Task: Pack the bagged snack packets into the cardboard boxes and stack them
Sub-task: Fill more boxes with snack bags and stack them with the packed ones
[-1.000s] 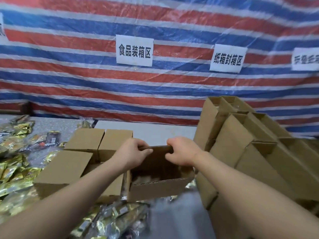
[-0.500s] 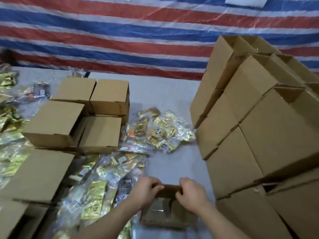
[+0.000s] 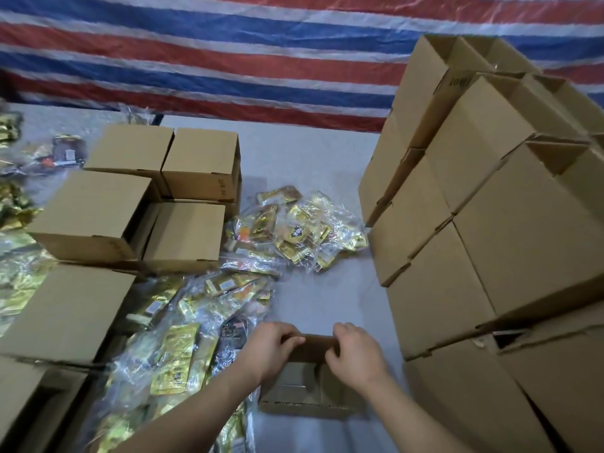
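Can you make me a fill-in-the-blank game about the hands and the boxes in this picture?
1. Both hands, left and right, grip the far wall of a small open ____.
2. The tall stack of boxes stands on the person's ____ side.
3. The bagged snack packets lie on the ____ table.
4. The striped tarp behind is red, white and ____.

Missing words: box; right; grey; blue

We see a plastic tarpaulin backdrop [image 3: 228, 44] striped red, blue and white behind the pale grey worktop [image 3: 310, 165]. Plain brown cardboard boxes [image 3: 474, 230] stand at its right edge. Clear bags of gold foil snack packets [image 3: 304, 233] carry black and orange marks; one yellow-gold flat packet [image 3: 173, 358] shows dark print.
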The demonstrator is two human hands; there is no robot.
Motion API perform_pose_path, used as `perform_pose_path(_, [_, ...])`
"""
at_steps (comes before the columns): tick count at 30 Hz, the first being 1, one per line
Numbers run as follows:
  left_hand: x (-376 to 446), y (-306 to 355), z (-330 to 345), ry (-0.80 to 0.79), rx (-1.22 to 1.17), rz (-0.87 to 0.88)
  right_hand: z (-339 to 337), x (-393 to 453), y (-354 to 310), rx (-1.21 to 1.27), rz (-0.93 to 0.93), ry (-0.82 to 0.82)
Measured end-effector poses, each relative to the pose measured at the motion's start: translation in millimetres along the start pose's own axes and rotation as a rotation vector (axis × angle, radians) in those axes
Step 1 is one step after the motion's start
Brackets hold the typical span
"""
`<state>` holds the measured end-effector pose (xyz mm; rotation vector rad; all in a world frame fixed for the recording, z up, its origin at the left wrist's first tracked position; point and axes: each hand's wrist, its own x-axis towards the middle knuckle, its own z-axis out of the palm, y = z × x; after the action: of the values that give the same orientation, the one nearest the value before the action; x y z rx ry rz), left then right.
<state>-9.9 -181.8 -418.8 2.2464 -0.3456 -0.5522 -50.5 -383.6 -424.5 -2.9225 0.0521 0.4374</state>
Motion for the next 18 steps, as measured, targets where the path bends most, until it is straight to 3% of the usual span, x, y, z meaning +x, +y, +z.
perform_pose_path(10, [-0.7, 11.3, 11.2, -0.004, 0.007, -0.002, -17.3, -5.3, 10.4, -0.054, -0.013, -0.067])
perform_pose_path(14, [7.4, 4.6, -12.8, 0.111, -0.17, -0.072, -21.7, -5.4, 9.8, -0.121, -0.009, -0.091])
perform_pose_path(16, [28.4, -13.8, -33.6, 0.211, -0.077, -0.083, -28.2, -5.2, 10.2, -0.137, -0.013, -0.112])
perform_pose_path(18, [54.9, -35.4, -56.6, 0.212, 0.236, -0.135, -37.9, -4.7, 9.8, -0.101, -0.028, -0.085])
